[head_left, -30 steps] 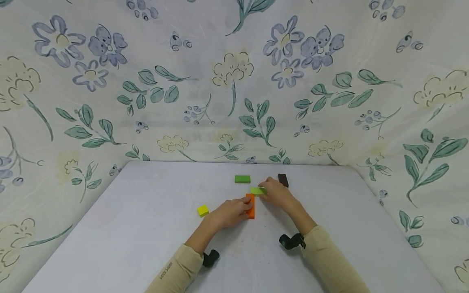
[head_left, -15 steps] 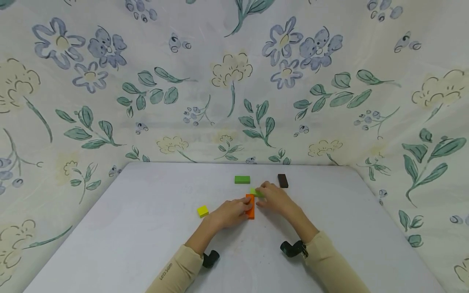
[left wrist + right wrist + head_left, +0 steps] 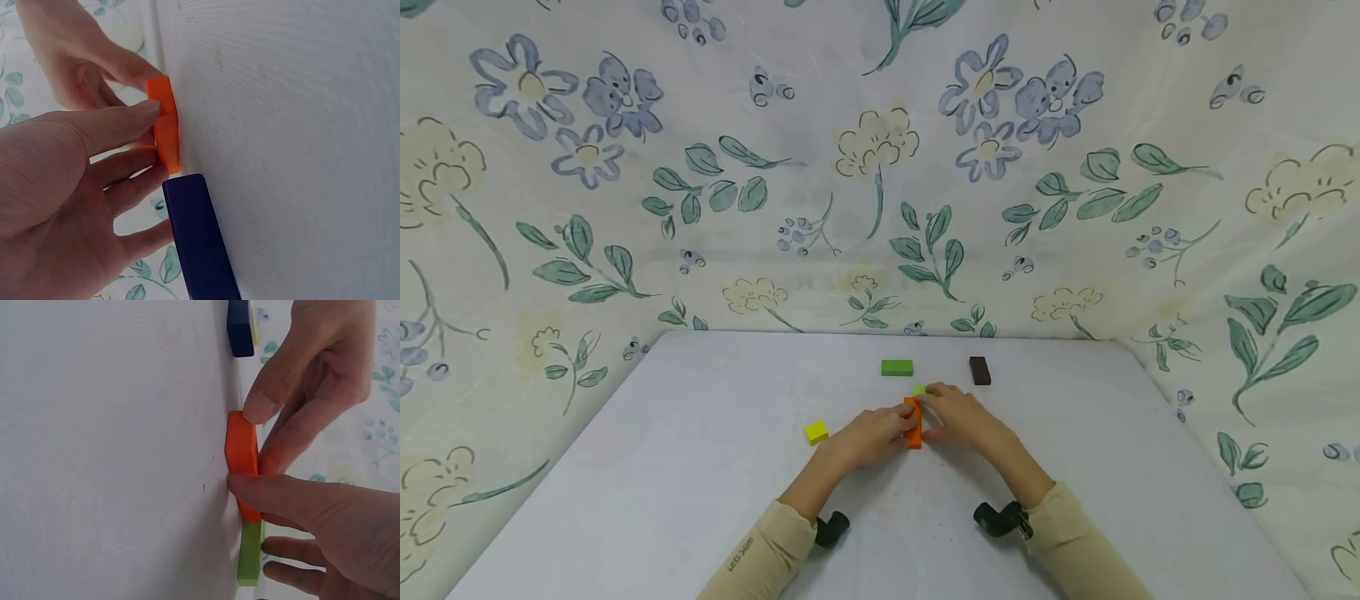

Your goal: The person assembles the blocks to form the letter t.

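Observation:
An orange block (image 3: 913, 427) lies flat on the white table, its length running away from me. My left hand (image 3: 872, 437) pinches it from the left, the thumb on its near part in the left wrist view. From the other side my right hand (image 3: 962, 417) grips the same block, thumb on its near side and a finger behind in the right wrist view. A light green block (image 3: 250, 556) touches the orange block's far end, lying crosswise and mostly covered by my right fingers in the head view. Two right fingers are beside it.
A green block (image 3: 897, 367) lies farther back, with a dark brown block (image 3: 980, 371) to its right. A yellow block (image 3: 816, 432) sits left of my left hand. The wrist views show a dark blue block (image 3: 197, 237), hidden in the head view. Floral cloth (image 3: 820, 192) hangs behind the table.
My right hand has slid from the light green block toward me and left, its thumb now against the orange block. The left hand and the blocks stay put.

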The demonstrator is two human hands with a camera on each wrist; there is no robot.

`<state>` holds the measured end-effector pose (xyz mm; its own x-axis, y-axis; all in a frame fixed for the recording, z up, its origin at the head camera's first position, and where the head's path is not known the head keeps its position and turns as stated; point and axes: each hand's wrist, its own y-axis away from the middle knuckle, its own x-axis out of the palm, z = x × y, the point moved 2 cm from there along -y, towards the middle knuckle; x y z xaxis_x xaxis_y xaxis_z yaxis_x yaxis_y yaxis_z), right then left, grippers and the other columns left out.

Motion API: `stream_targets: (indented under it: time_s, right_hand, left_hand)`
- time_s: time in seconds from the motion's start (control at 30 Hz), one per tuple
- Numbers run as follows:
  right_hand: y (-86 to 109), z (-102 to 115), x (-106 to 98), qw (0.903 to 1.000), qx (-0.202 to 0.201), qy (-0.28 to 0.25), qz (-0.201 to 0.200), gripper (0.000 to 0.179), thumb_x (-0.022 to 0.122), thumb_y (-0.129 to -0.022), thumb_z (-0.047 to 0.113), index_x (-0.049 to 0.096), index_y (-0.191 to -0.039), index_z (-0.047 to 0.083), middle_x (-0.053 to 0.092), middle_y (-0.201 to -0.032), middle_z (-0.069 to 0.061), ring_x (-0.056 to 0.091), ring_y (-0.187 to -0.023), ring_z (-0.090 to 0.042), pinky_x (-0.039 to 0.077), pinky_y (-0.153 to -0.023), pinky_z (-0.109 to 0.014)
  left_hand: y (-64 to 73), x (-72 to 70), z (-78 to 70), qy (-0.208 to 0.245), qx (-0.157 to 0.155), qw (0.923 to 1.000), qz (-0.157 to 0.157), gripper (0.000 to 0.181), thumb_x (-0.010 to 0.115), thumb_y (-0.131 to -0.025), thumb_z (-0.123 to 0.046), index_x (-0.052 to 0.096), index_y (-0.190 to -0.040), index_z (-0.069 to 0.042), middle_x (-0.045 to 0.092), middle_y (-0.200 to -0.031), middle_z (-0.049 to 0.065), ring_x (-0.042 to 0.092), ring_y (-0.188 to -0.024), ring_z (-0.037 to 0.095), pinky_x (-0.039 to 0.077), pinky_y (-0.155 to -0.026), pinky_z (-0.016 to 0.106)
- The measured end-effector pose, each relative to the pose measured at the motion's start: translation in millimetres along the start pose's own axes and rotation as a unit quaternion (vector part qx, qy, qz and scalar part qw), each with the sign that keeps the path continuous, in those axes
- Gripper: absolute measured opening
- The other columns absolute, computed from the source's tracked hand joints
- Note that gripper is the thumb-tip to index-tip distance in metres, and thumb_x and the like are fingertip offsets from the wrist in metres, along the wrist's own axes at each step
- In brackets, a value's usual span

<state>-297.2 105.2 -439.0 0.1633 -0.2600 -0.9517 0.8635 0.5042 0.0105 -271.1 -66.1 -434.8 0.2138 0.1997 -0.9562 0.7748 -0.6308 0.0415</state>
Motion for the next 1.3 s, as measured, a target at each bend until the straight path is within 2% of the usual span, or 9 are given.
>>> stream_targets:
  time_s: [0.3,0.53,0.73,0.93,1.3]
  right_hand:
    - [2.1,-2.8,0.2,0.9994,-0.004,-0.029,0.017,0.066,0.080,-0.082,0.029,0.053,-0.141,0.015,0.044,-0.151,-0.014,0.041,-0.139,-0.037,0.035,-0.110,-0.064]
    - [3.4,-4.8,-1.1,0.9975,-0.008,-0.063,0.033,0.075,0.082,-0.078,0.036,0.051,-0.143,0.015,0.041,-0.153,-0.015,0.037,-0.142,-0.036,0.032,-0.113,-0.061]
    - [3.5,-4.8,-0.2,0.9976,-0.009,-0.058,0.036,0.076,0.082,-0.078,0.040,0.050,-0.144,0.018,0.041,-0.154,-0.013,0.037,-0.143,-0.034,0.033,-0.115,-0.057]
    - [4.1,-3.9,0.4,0.9979,-0.002,-0.051,0.039,0.077,0.080,-0.079,0.042,0.049,-0.145,0.020,0.040,-0.155,-0.012,0.035,-0.144,-0.034,0.033,-0.114,-0.059]
    - [4.4,-5.1,1.7,0.9975,0.002,-0.063,0.032,0.075,0.081,-0.079,0.042,0.051,-0.144,0.020,0.040,-0.154,-0.011,0.037,-0.143,-0.034,0.036,-0.113,-0.056]
  left_hand:
    - [-1.0,1.9,0.5,-0.013,0.012,0.9998,-0.005,0.036,0.065,-0.094,-0.015,0.063,-0.130,-0.007,0.049,-0.149,0.011,0.056,-0.130,0.027,0.050,-0.102,0.044]
    - [-3.2,4.2,3.3,-0.010,0.003,0.9999,0.001,0.040,0.064,-0.095,-0.017,0.061,-0.133,-0.008,0.045,-0.152,0.012,0.052,-0.134,0.027,0.048,-0.105,0.045]
    - [-4.1,4.1,4.0,-0.005,-0.002,1.0000,0.004,0.039,0.066,-0.094,-0.017,0.063,-0.132,-0.007,0.045,-0.152,0.012,0.052,-0.134,0.027,0.048,-0.106,0.044]
    - [-4.2,3.8,3.6,-0.004,-0.004,1.0000,0.005,0.039,0.066,-0.094,-0.016,0.063,-0.131,-0.008,0.045,-0.152,0.012,0.052,-0.134,0.027,0.047,-0.106,0.044]
    - [-2.5,2.1,1.6,-0.006,-0.007,0.9999,0.010,0.040,0.065,-0.095,-0.018,0.061,-0.133,-0.009,0.045,-0.152,0.012,0.053,-0.133,0.029,0.048,-0.105,0.047]
